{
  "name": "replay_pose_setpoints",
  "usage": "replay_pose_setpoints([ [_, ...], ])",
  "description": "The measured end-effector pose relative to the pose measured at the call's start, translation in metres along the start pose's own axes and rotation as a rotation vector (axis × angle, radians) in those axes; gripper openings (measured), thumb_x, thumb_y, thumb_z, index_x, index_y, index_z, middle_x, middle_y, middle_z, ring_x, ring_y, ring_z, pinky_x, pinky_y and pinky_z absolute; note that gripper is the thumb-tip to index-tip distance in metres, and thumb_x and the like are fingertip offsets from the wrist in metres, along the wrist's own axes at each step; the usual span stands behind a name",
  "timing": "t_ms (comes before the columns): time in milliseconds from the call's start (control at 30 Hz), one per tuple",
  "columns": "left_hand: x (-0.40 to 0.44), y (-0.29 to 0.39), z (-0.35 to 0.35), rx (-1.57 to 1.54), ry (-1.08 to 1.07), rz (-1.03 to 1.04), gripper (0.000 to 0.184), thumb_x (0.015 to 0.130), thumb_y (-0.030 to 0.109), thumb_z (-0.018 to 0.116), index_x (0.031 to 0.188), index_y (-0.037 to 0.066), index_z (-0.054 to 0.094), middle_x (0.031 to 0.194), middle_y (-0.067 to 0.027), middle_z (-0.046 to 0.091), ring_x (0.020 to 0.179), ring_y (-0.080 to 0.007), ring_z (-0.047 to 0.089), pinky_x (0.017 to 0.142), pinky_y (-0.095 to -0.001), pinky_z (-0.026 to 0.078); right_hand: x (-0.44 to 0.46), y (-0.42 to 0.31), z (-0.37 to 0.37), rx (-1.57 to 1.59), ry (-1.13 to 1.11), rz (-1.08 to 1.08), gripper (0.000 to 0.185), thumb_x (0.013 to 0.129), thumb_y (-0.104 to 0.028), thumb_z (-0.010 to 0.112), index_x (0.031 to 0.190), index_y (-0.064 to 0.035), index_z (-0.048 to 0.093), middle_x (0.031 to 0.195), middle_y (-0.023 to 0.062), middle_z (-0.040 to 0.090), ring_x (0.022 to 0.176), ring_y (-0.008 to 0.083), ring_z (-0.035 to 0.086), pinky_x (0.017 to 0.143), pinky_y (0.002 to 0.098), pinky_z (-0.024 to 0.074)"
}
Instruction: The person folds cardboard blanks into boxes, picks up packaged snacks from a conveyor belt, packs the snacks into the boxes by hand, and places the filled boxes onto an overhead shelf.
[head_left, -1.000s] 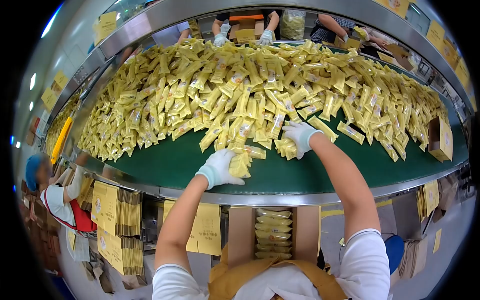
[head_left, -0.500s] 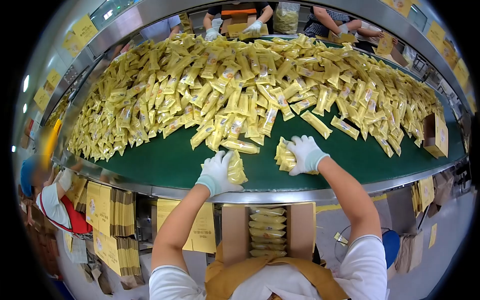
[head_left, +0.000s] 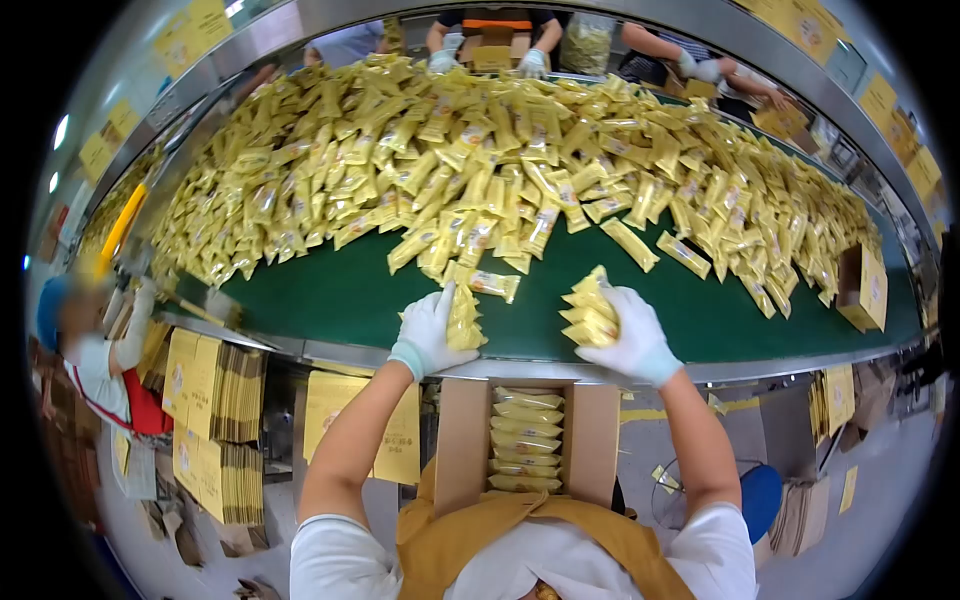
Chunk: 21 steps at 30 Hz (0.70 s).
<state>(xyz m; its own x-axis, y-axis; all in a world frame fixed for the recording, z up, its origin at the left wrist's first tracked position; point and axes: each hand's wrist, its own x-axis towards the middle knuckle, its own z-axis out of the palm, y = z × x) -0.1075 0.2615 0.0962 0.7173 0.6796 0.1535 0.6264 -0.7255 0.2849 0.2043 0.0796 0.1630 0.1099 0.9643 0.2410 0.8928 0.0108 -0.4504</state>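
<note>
left hand point(head_left: 428, 335): grip clamped on packets point(head_left: 463, 320)
right hand point(head_left: 630, 335): grip clamped on stacked packets point(head_left: 588, 312)
box point(head_left: 463, 440): packet column point(head_left: 525, 440) held inside

We see a flat dark-green belt point(head_left: 330, 290) carrying a broad heap of slim yellow plastic-wrapped packets point(head_left: 460, 140) (a few lie loose) and, at right, an open yellow-brown cardboard box point(head_left: 873, 290).

Bright, even light, glints on packets point(head_left: 628, 245), fisheye bending, black corners
</note>
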Motion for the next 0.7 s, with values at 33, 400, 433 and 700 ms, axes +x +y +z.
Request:
replay_pose_setpoints([
  [33, -0.006, -0.008, 0.000, -0.052, 0.096, 0.006, 0.127, 0.059, 0.050, 0.089, 0.155, -0.001, 0.023, 0.129, -0.0217, 0.053, 0.117, -0.0387, 0.053, 0.103, -0.0465, 0.041, -0.006, -0.020, -0.019, 0.042, 0.054, -0.047, 0.090, 0.062, -0.050, 0.083, 0.136, -0.0074, 0.053, 0.119, 0.0186, 0.057, 0.108, 0.0393, 0.058, 0.097, 0.0457, 0.0457],
  [400, -0.050, 0.084, -0.096, -1.710, 0.024, 0.023, 0.104, 0.077, 0.026, 0.077, 0.159, 0.008, 0.017, 0.130, -0.0125, 0.055, 0.112, -0.0214, 0.059, 0.097, -0.0355, 0.051, -0.060, -0.148, 0.021, -0.472, -0.789, -0.456, 0.065, 0.068, -0.047, 0.077, 0.121, -0.0133, 0.062, 0.105, 0.0157, 0.060, 0.097, 0.0336, 0.061, 0.085, 0.0438, 0.0428],
  [433, -0.057, 0.103, -0.106, -1.789, -0.089, -0.121, 0.102, 0.080, 0.032, 0.079, 0.159, 0.011, 0.018, 0.127, -0.0131, 0.055, 0.111, -0.0232, 0.058, 0.097, -0.0374, 0.051, -0.045, -0.152, 0.019, -0.367, -0.858, -0.359, 0.065, 0.068, -0.047, 0.077, 0.121, -0.0128, 0.062, 0.107, 0.0162, 0.061, 0.099, 0.0338, 0.061, 0.085, 0.0438, 0.0429],
  [700, -0.068, 0.123, -0.058, -0.988, -0.246, 0.389, 0.135, 0.056, 0.032, 0.093, 0.157, -0.004, 0.011, 0.142, -0.0196, 0.045, 0.130, -0.0312, 0.047, 0.113, -0.0404, 0.035, -0.060, -0.137, 0.058, -0.135, -1.077, -0.354, 0.077, 0.079, -0.047, 0.063, 0.148, -0.0176, 0.046, 0.148, 0.0132, 0.049, 0.136, 0.0305, 0.047, 0.109, 0.0455, 0.0389],
])
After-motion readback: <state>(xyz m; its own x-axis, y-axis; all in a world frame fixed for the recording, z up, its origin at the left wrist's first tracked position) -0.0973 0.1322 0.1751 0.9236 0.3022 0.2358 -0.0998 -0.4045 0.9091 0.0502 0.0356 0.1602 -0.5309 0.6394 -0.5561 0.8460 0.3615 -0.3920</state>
